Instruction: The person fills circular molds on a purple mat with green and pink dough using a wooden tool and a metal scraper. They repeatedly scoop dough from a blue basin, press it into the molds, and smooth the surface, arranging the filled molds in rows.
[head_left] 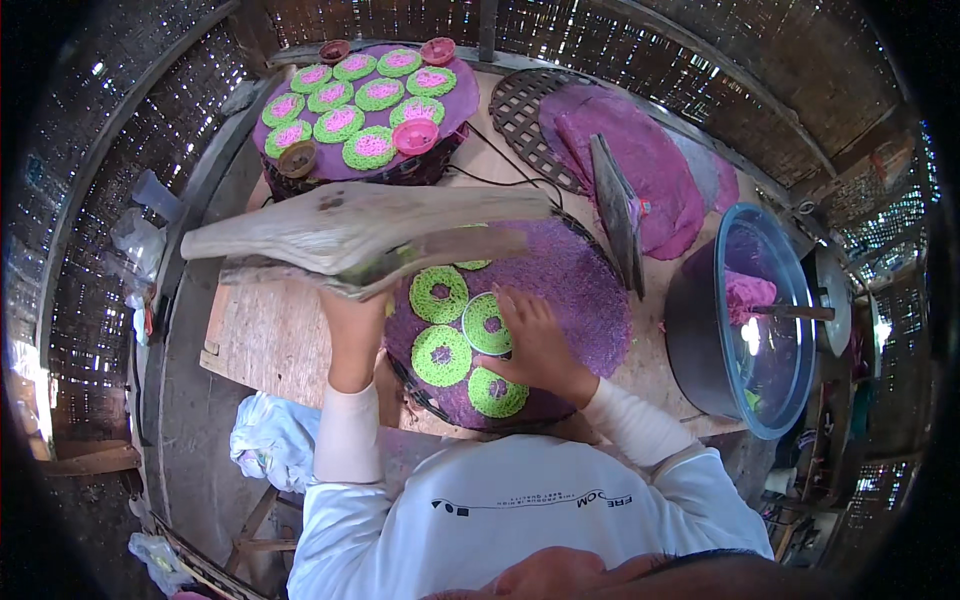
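Note:
My left hand [352,340] grips a large two-part wooden press [340,225] from below, raised over the left edge of a round purple mat [570,270]. On the mat lie several green rings of fine strands, including one ring of green strands [438,294] at the left and another [497,393] nearest me. A thin pale round mould [465,330] encircles one green ring in the middle. My right hand [543,345] has its thumb and fingers spread around the mould's right side, touching its rim. The press hides part of the far rings.
A second round tray [465,95] at the back left bears several green-and-pink rounds and small bowls. On the right stand a blue-rimmed tub [735,400] with pink dough [748,295], a leaning wooden board [617,215] and purple cloth [650,160]. A dark cable [510,165] crosses the table.

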